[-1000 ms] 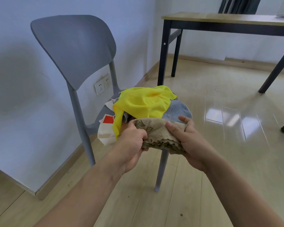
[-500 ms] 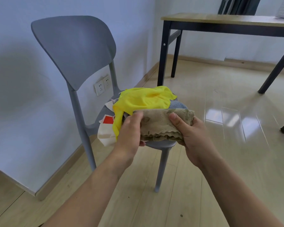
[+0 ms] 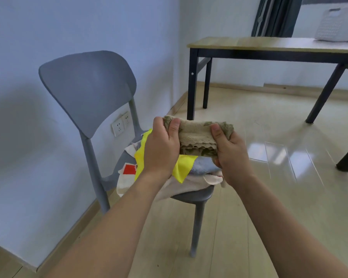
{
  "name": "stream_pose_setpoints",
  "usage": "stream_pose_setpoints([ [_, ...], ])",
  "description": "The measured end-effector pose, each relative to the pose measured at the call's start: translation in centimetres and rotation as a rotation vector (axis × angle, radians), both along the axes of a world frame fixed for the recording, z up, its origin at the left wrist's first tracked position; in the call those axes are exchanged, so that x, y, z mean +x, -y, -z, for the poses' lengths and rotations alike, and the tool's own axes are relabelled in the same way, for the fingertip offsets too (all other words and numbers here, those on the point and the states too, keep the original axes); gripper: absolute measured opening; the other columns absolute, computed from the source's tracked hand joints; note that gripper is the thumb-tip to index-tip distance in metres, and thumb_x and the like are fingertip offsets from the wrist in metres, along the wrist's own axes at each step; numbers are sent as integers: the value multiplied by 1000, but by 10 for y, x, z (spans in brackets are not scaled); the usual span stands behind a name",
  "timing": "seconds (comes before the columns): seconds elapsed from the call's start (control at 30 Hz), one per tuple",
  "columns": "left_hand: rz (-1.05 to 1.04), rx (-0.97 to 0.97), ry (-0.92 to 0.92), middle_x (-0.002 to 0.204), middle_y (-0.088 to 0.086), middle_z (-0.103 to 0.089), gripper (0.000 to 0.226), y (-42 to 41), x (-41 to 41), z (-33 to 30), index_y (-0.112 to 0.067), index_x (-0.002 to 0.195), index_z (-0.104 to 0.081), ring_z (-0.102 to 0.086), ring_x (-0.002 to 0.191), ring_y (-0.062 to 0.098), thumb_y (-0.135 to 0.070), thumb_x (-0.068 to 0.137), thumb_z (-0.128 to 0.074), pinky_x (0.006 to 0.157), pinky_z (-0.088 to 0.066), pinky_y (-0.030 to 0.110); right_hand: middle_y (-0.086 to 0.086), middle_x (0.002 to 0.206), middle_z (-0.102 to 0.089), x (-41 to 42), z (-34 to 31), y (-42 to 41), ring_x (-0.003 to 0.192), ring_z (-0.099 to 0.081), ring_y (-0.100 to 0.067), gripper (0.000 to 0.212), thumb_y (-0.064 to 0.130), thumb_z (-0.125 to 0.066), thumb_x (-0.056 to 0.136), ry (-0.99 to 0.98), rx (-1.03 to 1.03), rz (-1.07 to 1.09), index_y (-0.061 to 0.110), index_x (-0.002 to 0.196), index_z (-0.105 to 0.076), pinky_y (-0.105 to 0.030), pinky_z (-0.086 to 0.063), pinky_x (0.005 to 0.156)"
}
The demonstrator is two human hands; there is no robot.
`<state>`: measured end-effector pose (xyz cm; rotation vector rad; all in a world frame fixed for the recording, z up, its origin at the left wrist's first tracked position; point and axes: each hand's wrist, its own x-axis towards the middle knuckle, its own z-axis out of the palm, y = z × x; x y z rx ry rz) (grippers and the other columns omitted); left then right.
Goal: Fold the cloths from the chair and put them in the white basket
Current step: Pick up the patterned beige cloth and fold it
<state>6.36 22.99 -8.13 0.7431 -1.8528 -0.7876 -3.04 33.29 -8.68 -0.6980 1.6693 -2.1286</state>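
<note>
A folded tan cloth [image 3: 195,135] is held up in the air in front of the grey chair [image 3: 88,87]. My left hand [image 3: 161,147] grips its left end, thumb on top. My right hand [image 3: 229,151] grips its right end the same way. Behind and below the hands, a pile lies on the chair seat: a yellow cloth [image 3: 184,165], a blue cloth [image 3: 203,167], a cream cloth [image 3: 189,183] and a white cloth with a red patch [image 3: 128,170]. The white basket [image 3: 338,25] stands on the table at the far right.
A wooden-topped table with black legs [image 3: 269,47] stands to the right, beyond the chair. The wall [image 3: 28,117] with two sockets [image 3: 121,126] runs along the left. Glossy wood floor [image 3: 269,177] spreads between chair and table.
Both hands have lifted the tan cloth off the pile, up and away from the chair. The view has tilted up, bringing the basket on the table into sight.
</note>
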Motion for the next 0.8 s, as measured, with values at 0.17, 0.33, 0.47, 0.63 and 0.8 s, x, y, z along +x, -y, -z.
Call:
stream_pose_setpoints([
  [0.17,0,118,40,75,-6,-50,34,52,-75,-5,-10,94,-46,-49,76,22,-42,101,-38,63,-32,33,7,45,-45,-67,-14,53,38,-40,-10,33,33,-56,95,20,1,38,16,66,-51,-16,-31,38],
  [0.33,24,233,50,85,2,-54,35,91,-147,-10,-7,98,-48,-50,81,25,-40,101,-37,69,-36,34,13,39,-48,-128,-28,91,31,-43,2,28,25,-54,96,100,30,52,15,70,-53,-12,-32,31],
  [0.47,63,326,120,90,4,-57,32,100,-172,-59,-10,95,-49,-53,87,26,-40,100,-40,75,-43,37,3,58,-41,-162,-76,96,37,-35,-4,23,30,-58,93,249,140,2,19,74,-54,-13,-26,36],
  [0.63,425,826,252,67,3,-48,20,93,-196,-190,-11,101,-46,-39,47,13,-30,98,-51,38,-33,19,2,58,-45,-208,-200,62,31,-33,-2,13,22,-64,90,478,226,-142,14,82,-57,-11,-24,30],
  [0.8,582,1125,189,68,6,-44,20,26,-222,-355,-20,113,-35,-30,39,9,-7,100,-41,37,-28,16,-5,64,-48,-242,-363,-14,37,-36,-7,10,14,-53,96,636,277,-102,13,101,-44,-14,-27,34],
])
